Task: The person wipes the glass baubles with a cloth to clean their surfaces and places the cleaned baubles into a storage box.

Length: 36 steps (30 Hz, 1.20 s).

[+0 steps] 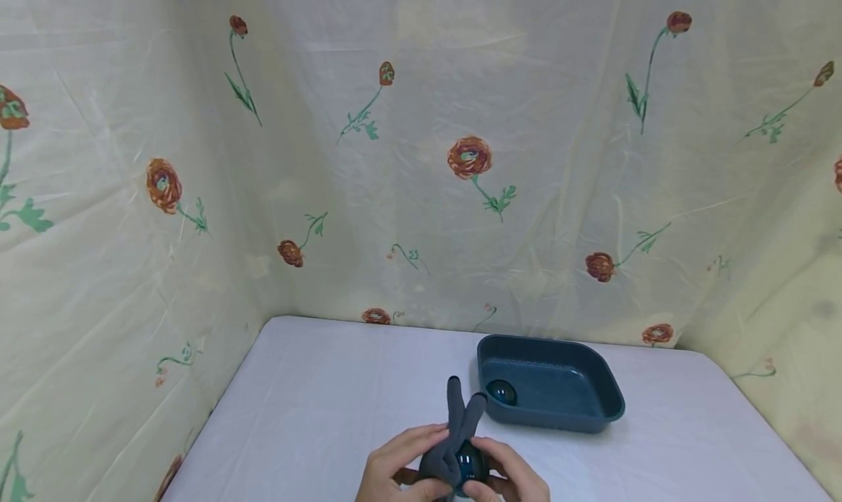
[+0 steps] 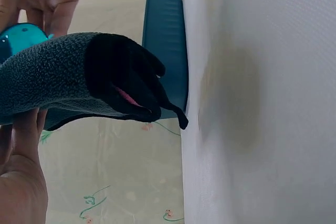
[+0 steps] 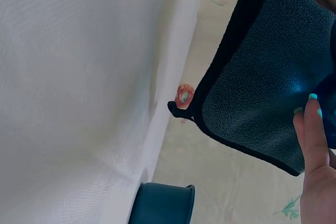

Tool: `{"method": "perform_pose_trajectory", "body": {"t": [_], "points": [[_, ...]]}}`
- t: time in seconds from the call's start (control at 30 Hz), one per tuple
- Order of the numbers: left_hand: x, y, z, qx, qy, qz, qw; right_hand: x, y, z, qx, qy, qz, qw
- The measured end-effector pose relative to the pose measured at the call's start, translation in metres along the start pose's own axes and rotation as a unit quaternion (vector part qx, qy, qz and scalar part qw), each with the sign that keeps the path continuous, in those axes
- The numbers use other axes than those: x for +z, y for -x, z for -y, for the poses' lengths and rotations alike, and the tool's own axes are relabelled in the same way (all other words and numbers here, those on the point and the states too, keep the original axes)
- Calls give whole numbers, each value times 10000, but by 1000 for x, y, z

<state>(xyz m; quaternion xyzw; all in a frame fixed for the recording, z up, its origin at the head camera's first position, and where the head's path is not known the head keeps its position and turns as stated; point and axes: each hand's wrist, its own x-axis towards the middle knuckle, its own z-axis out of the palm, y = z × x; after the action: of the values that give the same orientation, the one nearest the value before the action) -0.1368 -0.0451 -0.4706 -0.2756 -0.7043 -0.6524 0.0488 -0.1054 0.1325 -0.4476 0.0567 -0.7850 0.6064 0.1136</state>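
Note:
In the head view, both hands meet near the front of the table around a glossy dark blue ball [image 1: 471, 469] and a grey cloth [image 1: 437, 458] with black edging. My left hand [image 1: 401, 464] grips the cloth, bunched against the ball's left side, with two folded ends sticking up. Fingers and thumb of my right hand [image 1: 513, 474] hold the ball from the right. Turquoise light shows on the ball [image 2: 25, 36] in the left wrist view. Seen from the right wrist, the cloth [image 3: 257, 77] hangs spread and covers much of the ball.
A dark teal tray [image 1: 552, 416] stands beyond the hands to the right, with a second dark glossy ball [image 1: 502, 392] in its near left corner. White cloth covers the table [image 1: 316, 400]. Flower-printed curtains [image 1: 421, 195] enclose the back and sides.

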Motion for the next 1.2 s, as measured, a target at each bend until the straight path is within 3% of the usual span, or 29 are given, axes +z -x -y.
{"method": "perform_pose_trajectory", "body": {"t": [0.4,0.7,1.0,1.2], "points": [[0,-1,-2,-246,57,-258,9993,1,-1,-5,-708,13,60,9975],[0,-2,-3,-517,295,-290,9978,0,0,-6,-929,133,344,9950],[-1,-3,-2,-498,351,-294,9977,-5,-3,-14,-1632,403,676,9835],[0,-2,-1,-386,350,-289,9982,-4,-4,-16,-1707,468,594,9824]]}}
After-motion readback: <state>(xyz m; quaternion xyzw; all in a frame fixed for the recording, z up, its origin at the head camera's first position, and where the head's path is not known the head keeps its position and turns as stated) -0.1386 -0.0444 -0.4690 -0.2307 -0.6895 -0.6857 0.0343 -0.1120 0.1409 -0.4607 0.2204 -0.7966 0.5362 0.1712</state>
